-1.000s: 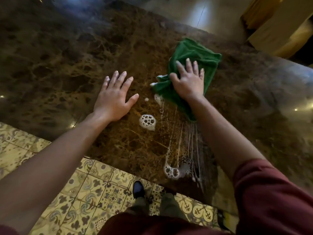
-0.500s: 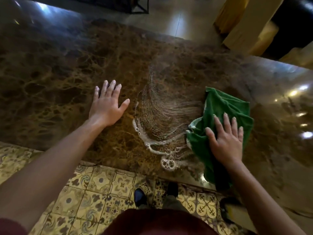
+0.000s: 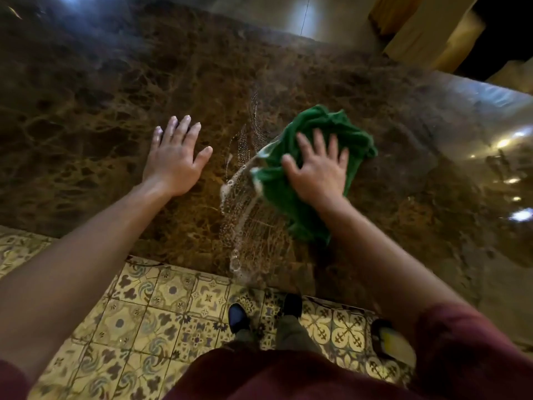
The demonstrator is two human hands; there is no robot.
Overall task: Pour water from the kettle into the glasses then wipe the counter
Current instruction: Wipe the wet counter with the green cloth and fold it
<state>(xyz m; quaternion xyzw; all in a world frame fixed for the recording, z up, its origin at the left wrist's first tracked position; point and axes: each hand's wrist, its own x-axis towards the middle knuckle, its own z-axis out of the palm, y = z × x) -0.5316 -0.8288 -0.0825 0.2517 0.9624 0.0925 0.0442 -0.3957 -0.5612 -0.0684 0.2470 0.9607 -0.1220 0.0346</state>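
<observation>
A crumpled green cloth (image 3: 340,131) lies on the dark brown marble counter (image 3: 115,90). My right hand (image 3: 318,166) presses flat on the cloth with fingers spread. My left hand (image 3: 176,157) rests flat on the bare counter to the left, fingers straight, holding nothing. Between the hands, foamy water streaks (image 3: 242,192) run down toward the counter's near edge. No kettle or glasses are in view.
The counter's near edge runs above a patterned tile floor (image 3: 150,313), where my shoes (image 3: 238,316) stand. A yellow object (image 3: 393,342) lies on the floor at the right. Beyond the far edge are a shiny floor and light-coloured furniture (image 3: 427,33).
My right hand has swept the cloth from the far side to the near right, then back left toward the middle, smearing the foam. The left hand stayed flat on the counter.
</observation>
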